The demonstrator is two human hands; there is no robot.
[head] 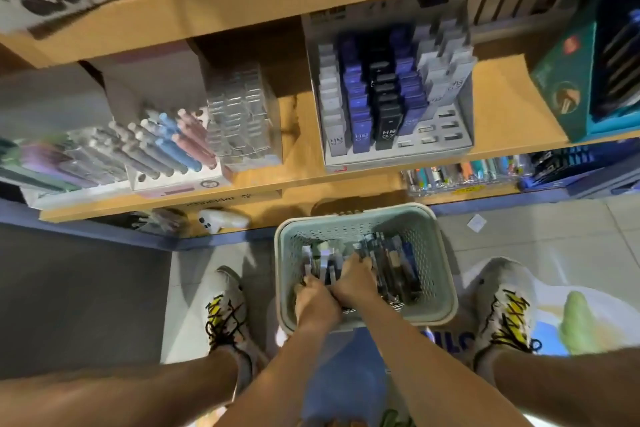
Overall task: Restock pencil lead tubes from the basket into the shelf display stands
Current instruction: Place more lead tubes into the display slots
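A pale green perforated basket (440, 253) stands on the floor between my feet, holding several pencil lead tubes (394, 263) in grey, blue and black. Both hands are down inside it. My left hand (317, 302) has its fingers curled among the tubes at the basket's left side. My right hand (356, 279) reaches into the middle of the pile, fingers bent round tubes; the blur hides exactly which ones. On the wooden shelf above, a white display stand (446, 146) carries rows of grey, blue and black HB tubes, with bare slots at its right front.
Pens in trays (162, 146) and clear boxes (242, 118) fill the shelf's left part. A teal carton (561, 80) stands at the right. A lower shelf holds coloured pens (460, 173). My shoes (227, 308) flank the basket on the tiled floor.
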